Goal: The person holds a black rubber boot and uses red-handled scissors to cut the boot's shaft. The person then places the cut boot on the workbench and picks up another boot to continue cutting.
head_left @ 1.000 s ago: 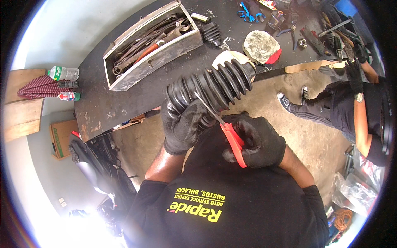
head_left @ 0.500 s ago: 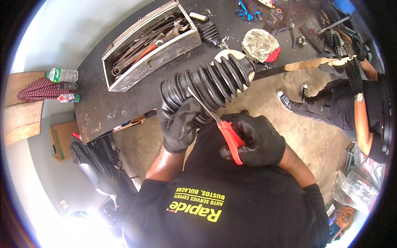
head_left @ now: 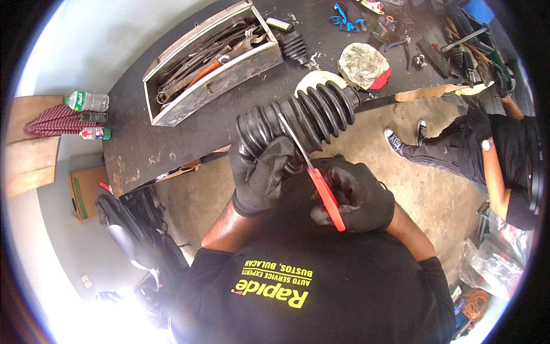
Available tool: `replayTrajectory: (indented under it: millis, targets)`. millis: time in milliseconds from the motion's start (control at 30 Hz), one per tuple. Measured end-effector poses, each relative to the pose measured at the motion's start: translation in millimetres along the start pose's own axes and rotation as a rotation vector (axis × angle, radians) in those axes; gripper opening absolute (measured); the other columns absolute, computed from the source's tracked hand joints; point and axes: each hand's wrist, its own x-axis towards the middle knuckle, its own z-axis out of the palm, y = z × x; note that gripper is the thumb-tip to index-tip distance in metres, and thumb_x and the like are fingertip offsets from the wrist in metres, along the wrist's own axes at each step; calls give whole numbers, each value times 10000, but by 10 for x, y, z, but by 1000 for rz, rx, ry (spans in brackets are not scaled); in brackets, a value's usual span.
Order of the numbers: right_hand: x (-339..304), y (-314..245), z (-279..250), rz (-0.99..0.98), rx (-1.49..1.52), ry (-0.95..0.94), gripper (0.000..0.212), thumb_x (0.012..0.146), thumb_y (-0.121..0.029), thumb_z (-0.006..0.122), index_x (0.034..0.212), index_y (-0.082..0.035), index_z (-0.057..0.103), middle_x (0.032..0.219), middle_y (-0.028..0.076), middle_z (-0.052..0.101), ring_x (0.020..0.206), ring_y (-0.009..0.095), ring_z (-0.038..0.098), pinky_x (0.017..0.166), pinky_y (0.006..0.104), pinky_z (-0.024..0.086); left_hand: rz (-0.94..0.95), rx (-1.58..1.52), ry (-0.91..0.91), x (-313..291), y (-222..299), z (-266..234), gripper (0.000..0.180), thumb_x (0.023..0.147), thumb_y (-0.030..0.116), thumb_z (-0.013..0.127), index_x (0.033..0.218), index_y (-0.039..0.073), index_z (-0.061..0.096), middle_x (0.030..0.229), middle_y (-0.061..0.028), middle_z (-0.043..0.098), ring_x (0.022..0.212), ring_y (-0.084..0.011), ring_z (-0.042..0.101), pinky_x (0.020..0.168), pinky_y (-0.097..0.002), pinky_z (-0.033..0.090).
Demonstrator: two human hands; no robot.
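Being gripped in the black-gloved right hand (head_left: 356, 199), toward four o'clock, are red-handled scissors (head_left: 328, 203); fingers curled about the handles, the grasp partly hidden. One steel blade (head_left: 296, 136) is made out, pointed to eleven o'clock and laid over the ribbed black rubber boot (head_left: 329, 112). Spread of the blades cannot be told, nor whether rubber is being cut. The boot is held just above centre toward twelve, its long axis running from eight to two. Its eight o'clock end is clasped from beneath by the black-gloved left hand (head_left: 260, 175), fingers bent around the folds.

Behind the boot, a dark workbench (head_left: 137, 155), surface scuffed. At eleven on it, an open-topped toolbox (head_left: 220, 86) is filled with wrenches (head_left: 177, 87). Just beside the box, at twelve, a smaller bellows boot (head_left: 294, 47) is seen. At one, a round soiled cloth (head_left: 362, 63) with red edge; pliers (head_left: 408, 54) are noted farther out. At three, a co-worker (head_left: 507, 152) in black, a watch worn at one wrist. At ten, plastic bottles (head_left: 91, 102) are placed beside a striped cloth (head_left: 54, 120).
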Motion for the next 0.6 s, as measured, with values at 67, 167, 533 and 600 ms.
replayTrajectory:
  millis: [67, 167, 533, 600]
  targets:
    - [17, 8, 12, -34, 15, 10, 425, 783, -414, 873, 958, -71, 692, 836, 157, 702, 777, 367, 708, 702, 434, 531, -33, 19, 36, 10, 10, 4, 339, 965, 47, 597, 1292, -39, 581, 1075, -126, 714, 870, -200, 722, 749, -330, 616]
    - [21, 4, 15, -29, 25, 0, 400, 797, -402, 865, 964, -78, 700, 848, 150, 709, 780, 359, 711, 708, 430, 533, -33, -87, 2, 52, 53, 8, 333, 953, 35, 603, 1279, -34, 595, 1084, -119, 714, 868, -180, 712, 724, -299, 588]
    - [61, 22, -29, -120, 23, -23, 403, 778, -395, 886, 948, -83, 695, 829, 137, 703, 775, 357, 707, 689, 423, 525, -5, -143, 8, 63, 126, 84, 140, 981, 48, 604, 1100, -6, 654, 903, -49, 681, 792, -127, 638, 692, -281, 509]
    - [47, 10, -39, -45, 56, -43, 415, 770, -317, 889, 1013, -51, 682, 872, 123, 710, 787, 296, 695, 715, 389, 526, -57, -195, -51, 32, 96, 42, 271, 982, 55, 618, 1244, -13, 620, 1076, -81, 698, 964, -166, 669, 811, -326, 550]
